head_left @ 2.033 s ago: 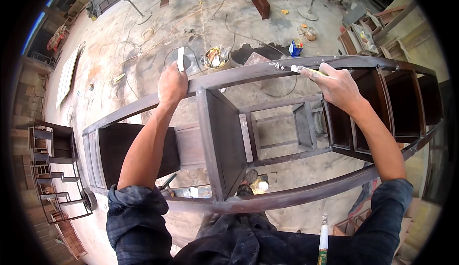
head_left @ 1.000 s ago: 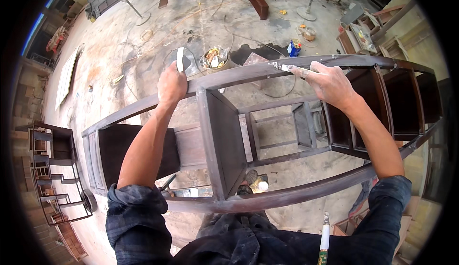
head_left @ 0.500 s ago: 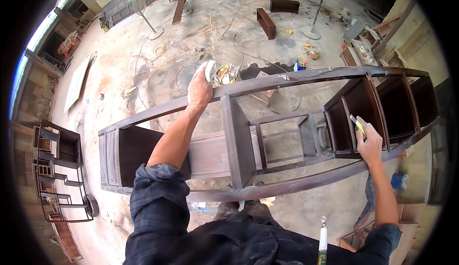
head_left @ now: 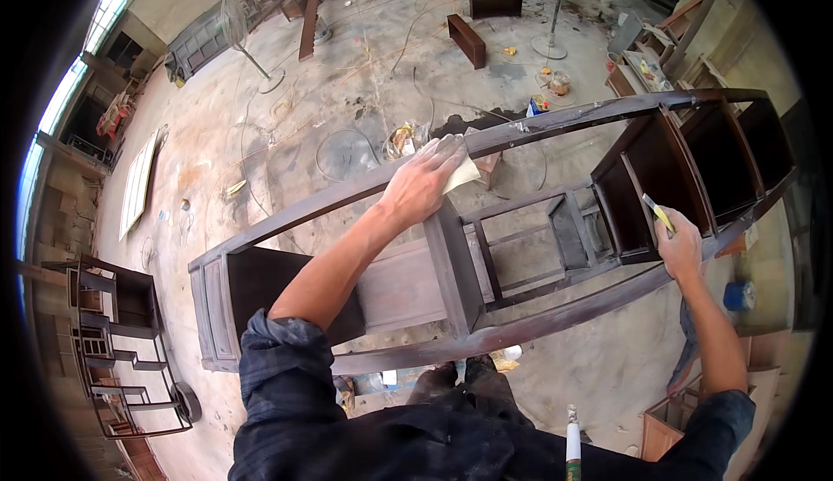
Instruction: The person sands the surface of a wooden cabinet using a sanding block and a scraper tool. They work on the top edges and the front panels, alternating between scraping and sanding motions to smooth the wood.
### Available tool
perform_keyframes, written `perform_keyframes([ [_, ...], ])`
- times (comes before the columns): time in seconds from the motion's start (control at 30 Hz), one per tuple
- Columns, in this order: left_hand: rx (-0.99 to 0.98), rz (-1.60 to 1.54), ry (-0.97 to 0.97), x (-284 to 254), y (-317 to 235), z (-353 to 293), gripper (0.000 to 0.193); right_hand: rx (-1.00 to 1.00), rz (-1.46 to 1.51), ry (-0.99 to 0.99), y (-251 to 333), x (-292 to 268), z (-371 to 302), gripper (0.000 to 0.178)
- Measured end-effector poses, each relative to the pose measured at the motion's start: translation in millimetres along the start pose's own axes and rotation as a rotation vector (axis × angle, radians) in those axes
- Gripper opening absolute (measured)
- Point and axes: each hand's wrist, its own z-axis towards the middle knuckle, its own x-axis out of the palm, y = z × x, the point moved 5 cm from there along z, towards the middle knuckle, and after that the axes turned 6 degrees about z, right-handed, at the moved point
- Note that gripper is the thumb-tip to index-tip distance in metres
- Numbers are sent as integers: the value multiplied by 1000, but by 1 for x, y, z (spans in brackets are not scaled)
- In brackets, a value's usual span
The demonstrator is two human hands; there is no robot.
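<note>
My left hand (head_left: 423,179) lies across the far curved rail of a long dark wooden cabinet frame (head_left: 312,201), its fingers over a pale yellow sheet of sandpaper (head_left: 462,176). One corner of the sheet sticks out beside the fingers, near the top of the upright divider (head_left: 453,264). On the right, my right hand (head_left: 681,245) is closed round a slim yellow and grey tool (head_left: 664,219) that looks like a utility knife. That hand rests by the near rail, beside the dark shelf compartments (head_left: 664,169). The tool's tip points up and away from me.
A cigarette (head_left: 573,438) juts into the foreground. Beyond the frame are cables, a tub of scraps (head_left: 402,141), two dark open boxes (head_left: 467,40) and pedestal fans (head_left: 252,52). Dark shelving (head_left: 130,342) stands at left. A blue can (head_left: 739,296) sits at right.
My left hand has slid right along the far rail with the sandpaper, turning flatter onto it. The right hand keeps its hold on the tool, and the whole view has shifted slightly.
</note>
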Motion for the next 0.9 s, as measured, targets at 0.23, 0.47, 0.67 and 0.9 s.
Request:
perform_keyframes([
  [0.23,66,-2,-12,3,-19,34,70,58,-24,-5,2,-1,-2,26],
  [0.47,124,76,-46,17,-21,43,69,107,-12,-32,-1,-2,-4,25],
  [0.67,112,2,23,37,-46,110,69,105,-34,-17,3,-3,3,23],
  [0.9,140,23,-31,36,-58,111,70,100,-39,-15,2,-1,-2,23],
])
